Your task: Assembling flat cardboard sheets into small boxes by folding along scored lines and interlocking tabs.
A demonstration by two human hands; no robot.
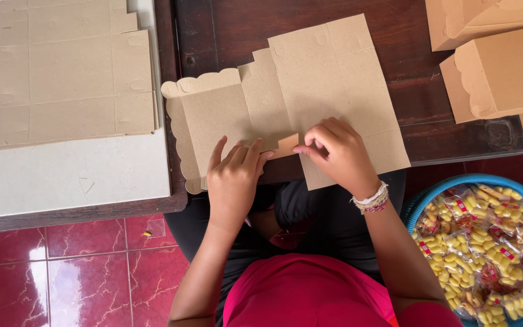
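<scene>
A dark wooden table [407,91] fills the upper middle of the frame. At upper left sits a pale white tabletop [62,175] with a dark wood edge. Glossy red marbled floor tiles [43,278] cover the lower left, catching soft daylight.

The flat brown die-cut box blank [310,91] at the centre is matt, unprinted cardboard with a faintly fibrous face and scalloped edges. The stack of flat brown blanks [68,79] at upper left and the folded brown boxes [503,66] at upper right share that dull paperboard. The dark counter [419,79] is worn, streaky wood. Lower left, the red marbled floor tiles [62,278] shine glossy. Lower right, the blue woven plastic basket [455,184] holds glossy clear snack packets [491,254].
</scene>
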